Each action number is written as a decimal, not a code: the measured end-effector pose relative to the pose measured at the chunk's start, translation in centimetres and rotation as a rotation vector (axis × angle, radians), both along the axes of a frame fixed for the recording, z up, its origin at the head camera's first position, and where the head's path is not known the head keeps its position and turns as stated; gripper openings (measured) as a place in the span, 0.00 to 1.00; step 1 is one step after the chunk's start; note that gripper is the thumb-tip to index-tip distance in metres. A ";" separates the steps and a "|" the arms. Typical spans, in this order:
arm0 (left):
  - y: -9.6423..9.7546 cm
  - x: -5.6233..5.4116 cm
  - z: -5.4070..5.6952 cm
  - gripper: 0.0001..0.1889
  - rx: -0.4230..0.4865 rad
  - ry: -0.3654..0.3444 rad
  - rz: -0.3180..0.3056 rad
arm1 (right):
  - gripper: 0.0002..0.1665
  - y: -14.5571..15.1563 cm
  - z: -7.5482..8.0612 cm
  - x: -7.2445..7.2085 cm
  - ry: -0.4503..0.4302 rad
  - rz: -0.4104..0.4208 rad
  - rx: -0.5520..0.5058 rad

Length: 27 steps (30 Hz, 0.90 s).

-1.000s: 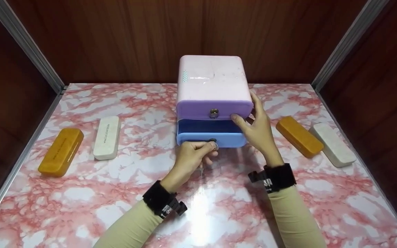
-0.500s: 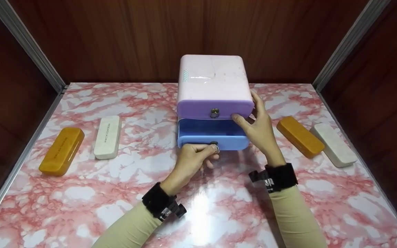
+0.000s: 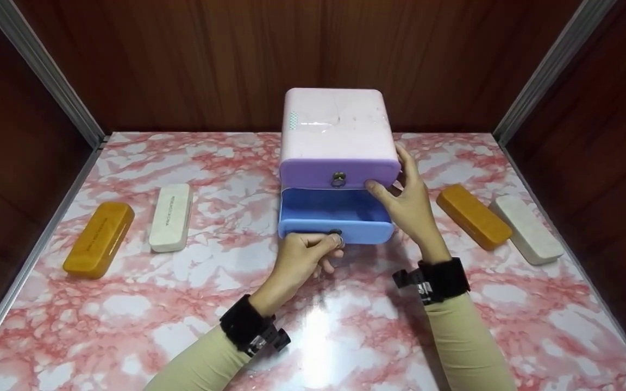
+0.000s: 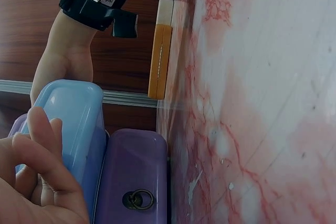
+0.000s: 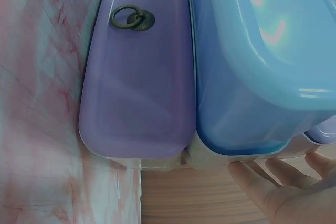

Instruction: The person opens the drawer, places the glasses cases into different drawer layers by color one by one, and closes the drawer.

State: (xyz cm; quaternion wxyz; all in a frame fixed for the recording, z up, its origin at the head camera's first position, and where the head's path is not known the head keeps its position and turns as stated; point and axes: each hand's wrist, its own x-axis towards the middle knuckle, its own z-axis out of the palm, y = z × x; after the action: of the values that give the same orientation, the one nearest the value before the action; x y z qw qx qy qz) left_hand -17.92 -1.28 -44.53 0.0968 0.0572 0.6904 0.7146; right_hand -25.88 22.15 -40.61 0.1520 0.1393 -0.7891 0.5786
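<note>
A drawer cabinet (image 3: 337,125) with a pale pink top stands toward the back of the table. Its blue middle drawer (image 3: 370,233) is pulled out, and the part of its inside that shows holds nothing. My left hand (image 3: 302,260) pinches the ring pull on that drawer's front between thumb and fingers. On the cabinet's right side, my right hand (image 3: 413,209) holds the corner, thumb on the front of the purple top drawer (image 3: 307,174) and fingers along the side. Below the blue drawer, a purple bottom drawer (image 5: 139,77) with a brass ring (image 5: 126,17) is closed.
To the left lie a mustard eyeglass case (image 3: 98,239) and a white case (image 3: 170,217). Another mustard case (image 3: 473,216) and a white case (image 3: 526,229) lie side by side at the right. Dark wood panels (image 3: 269,49) enclose the marbled table (image 3: 226,326).
The blue drawer has slid farther out toward me, with my left hand drawing back on its ring. My right hand has stayed at the cabinet's corner.
</note>
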 end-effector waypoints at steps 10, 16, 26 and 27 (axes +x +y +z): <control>0.0 0.7 -0.1 0.16 -0.031 -0.005 -0.015 | 0.50 -0.1 -0.1 0.0 0.006 0.009 -0.017; 0.2 1.1 -0.1 0.16 -0.030 -0.012 -0.011 | 0.50 -0.1 0.0 0.0 0.002 0.007 -0.027; 0.5 2.1 -0.4 0.16 -0.019 0.002 0.002 | 0.50 0.0 0.0 -0.1 -0.005 0.010 -0.032; 0.6 2.2 -0.4 0.16 -0.018 -0.002 -0.002 | 0.50 0.0 0.0 -0.1 -0.003 0.010 -0.030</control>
State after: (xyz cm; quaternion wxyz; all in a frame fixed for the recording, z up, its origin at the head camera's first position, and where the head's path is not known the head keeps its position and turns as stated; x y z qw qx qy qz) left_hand -15.76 -0.72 -44.96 0.0986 0.0565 0.6968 0.7082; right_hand -25.96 22.15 -40.58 0.1500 0.1400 -0.7798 0.5915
